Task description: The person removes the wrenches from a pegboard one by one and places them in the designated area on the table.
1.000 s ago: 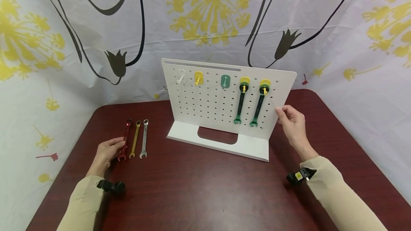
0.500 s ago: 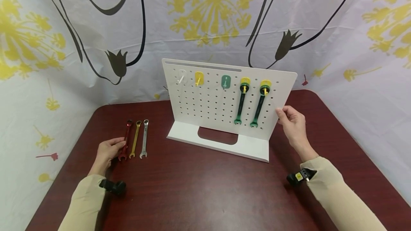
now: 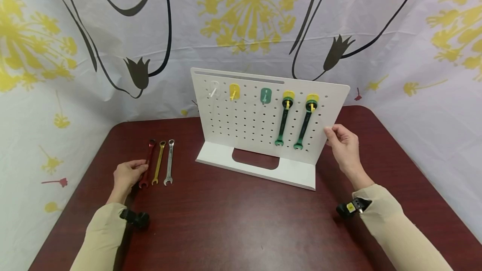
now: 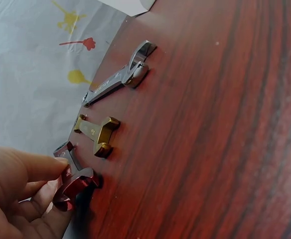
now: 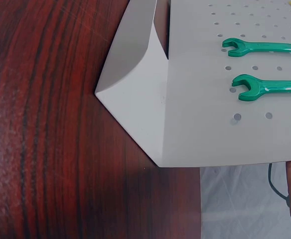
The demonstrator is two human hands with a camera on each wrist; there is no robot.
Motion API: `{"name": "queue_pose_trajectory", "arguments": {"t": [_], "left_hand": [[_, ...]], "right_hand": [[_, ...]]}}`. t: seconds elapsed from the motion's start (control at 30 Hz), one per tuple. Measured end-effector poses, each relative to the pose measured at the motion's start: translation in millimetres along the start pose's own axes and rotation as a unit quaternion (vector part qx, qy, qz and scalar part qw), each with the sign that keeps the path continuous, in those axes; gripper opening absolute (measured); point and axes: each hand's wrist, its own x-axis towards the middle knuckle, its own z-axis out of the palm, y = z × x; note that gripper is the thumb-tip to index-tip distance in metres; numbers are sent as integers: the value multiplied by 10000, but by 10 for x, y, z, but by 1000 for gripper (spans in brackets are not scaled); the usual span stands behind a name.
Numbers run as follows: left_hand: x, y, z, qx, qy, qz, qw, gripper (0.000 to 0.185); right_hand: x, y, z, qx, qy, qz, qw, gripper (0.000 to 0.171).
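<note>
Left hand at the red wrench, right hand steadying the pegboard.

The left hand (image 4: 16, 194) pinches the red wrench's (image 3: 146, 163) open-jaw end, flat on the table (image 3: 233, 221) beside the gold wrench (image 3: 158, 162); it looks stiff, light, probably slick, best taken mid-shank. The right hand (image 3: 344, 147) grips the pegboard (image 3: 244, 124) edge.

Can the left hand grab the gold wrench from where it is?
Probably yes: the left hand pinches the red wrench, and the gold wrench lies right beside it, with nothing covering it on the table.
</note>
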Motion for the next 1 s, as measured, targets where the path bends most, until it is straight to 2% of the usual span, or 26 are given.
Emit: {"name": "queue_pose_trajectory", "arguments": {"t": [0.13, 0.33, 0.73, 1.0], "left_hand": [[-8, 8, 0, 174, 140, 105, 9997, 32], [3, 15, -8, 255, 132, 43, 9996, 31], [64, 16, -72, -257, -428, -227, 9985, 33], [51, 13, -55, 332, -114, -43, 9994, 31]], "right_hand": [[4, 7, -1, 20, 30, -20, 10000, 23], [-4, -1, -2, 40, 35, -15, 10000, 22], [-12, -15, -3, 68, 20, -11, 10000, 22], [-9, -10, -2, -21, -8, -13, 10000, 23]]}}
